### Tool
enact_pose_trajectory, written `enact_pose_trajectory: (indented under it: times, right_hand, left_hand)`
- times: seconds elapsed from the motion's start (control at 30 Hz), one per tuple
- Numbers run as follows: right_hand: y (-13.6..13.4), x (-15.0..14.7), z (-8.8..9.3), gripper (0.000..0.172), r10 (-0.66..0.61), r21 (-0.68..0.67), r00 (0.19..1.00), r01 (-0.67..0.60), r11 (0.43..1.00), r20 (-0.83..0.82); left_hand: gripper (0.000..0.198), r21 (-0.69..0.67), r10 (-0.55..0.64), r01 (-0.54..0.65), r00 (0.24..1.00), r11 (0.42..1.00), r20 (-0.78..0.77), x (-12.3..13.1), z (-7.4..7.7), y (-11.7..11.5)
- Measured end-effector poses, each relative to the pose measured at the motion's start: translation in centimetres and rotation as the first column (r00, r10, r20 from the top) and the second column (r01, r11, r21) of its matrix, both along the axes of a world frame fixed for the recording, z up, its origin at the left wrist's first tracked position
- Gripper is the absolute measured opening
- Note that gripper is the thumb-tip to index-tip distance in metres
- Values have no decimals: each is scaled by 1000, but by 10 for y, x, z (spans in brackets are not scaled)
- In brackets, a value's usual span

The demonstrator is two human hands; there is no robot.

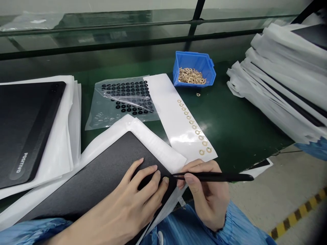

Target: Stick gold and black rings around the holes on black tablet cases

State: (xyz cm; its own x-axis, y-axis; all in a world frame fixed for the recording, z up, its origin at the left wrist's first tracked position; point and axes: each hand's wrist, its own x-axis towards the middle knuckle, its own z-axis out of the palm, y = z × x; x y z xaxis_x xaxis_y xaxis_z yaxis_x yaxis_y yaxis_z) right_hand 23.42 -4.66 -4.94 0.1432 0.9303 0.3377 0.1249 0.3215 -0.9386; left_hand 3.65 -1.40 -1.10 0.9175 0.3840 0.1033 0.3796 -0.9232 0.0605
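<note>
My left hand (136, 200) lies with fingers spread on a flat black panel (102, 170), pressing near its right corner. Black tweezers (217, 176) are pinched in my right hand (208, 194), their tips touching the panel's right edge beside my left fingertips. A small gold-coloured piece shows by one left fingertip, too covered to make out fully. White wrapping sheet (155, 139) lies under the panel. Just beyond my right hand, a white strip (166, 105) carries several small gold tabbed rings (194, 127).
A blue bin (194, 61) holds many gold rings, with one loose ring (198, 95) before it. A clear sheet of black round pads (127, 97) lies left of the strip. Wrapped panels (286, 85) are stacked at right; another black panel (25, 126) marked POSITIVO lies at left.
</note>
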Motion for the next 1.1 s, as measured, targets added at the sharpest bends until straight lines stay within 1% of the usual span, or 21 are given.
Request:
enact_pose_trajectory:
  times: [0.07, 0.2, 0.4, 0.5, 0.63, 0.73, 0.83, 0.9, 0.97, 1.03, 1.1]
  right_hand:
    - [0, 1, 0, 19, 12, -8, 1000, -12, 1000, 7]
    - [0, 1, 0, 21, 29, 11, 999, -29, 1000, 25]
    - [-1, -1, 0, 24, 13, 54, 999, -15, 998, 35]
    - [0, -2, 1, 24, -7, 64, 999, 4, 998, 50]
    - [2, -3, 2, 23, -17, 68, 999, 14, 998, 48]
    - [1, -3, 0, 24, 23, 61, 999, -25, 998, 28]
    - [-2, -3, -2, 25, 66, 76, 998, -64, 995, -20]
    - [-4, -3, -4, 23, 94, 78, 994, -90, 993, -48]
    - [-7, -2, -4, 17, 143, 55, 986, -139, 989, -85]
    - [-6, 3, 0, 11, 189, 27, 973, -187, 982, -132]
    - [0, 11, 9, 8, 198, 17, 972, -198, 980, -125]
  left_hand:
    - [47, -9, 0, 0, 1000, 1000, -15, 0, 0, 0]
    - [45, -23, 18, -17, 1000, 1000, 6, -2, -2, -1]
    - [41, 22, 19, -19, 1000, 1000, 0, -6, -3, -3]
    - [40, 32, 8, -10, 998, 999, 57, -7, -4, -3]
    - [32, 23, 15, -19, 986, 1000, 165, -4, -2, -2]
    - [26, 40, 25, -35, 975, 999, 222, -1, 1, 0]
    - [24, 24, 39, -46, 971, 999, 237, 2, 1, -1]
    - [25, 2, 58, -60, 967, 998, 247, 2, -1, -2]
    - [24, -14, 73, -72, 963, 997, 261, 2, -2, -3]
    - [22, -18, 70, -68, 961, 998, 268, 2, -2, -2]
    - [22, -3, 51, -52, 964, 999, 260, 2, -1, -1]
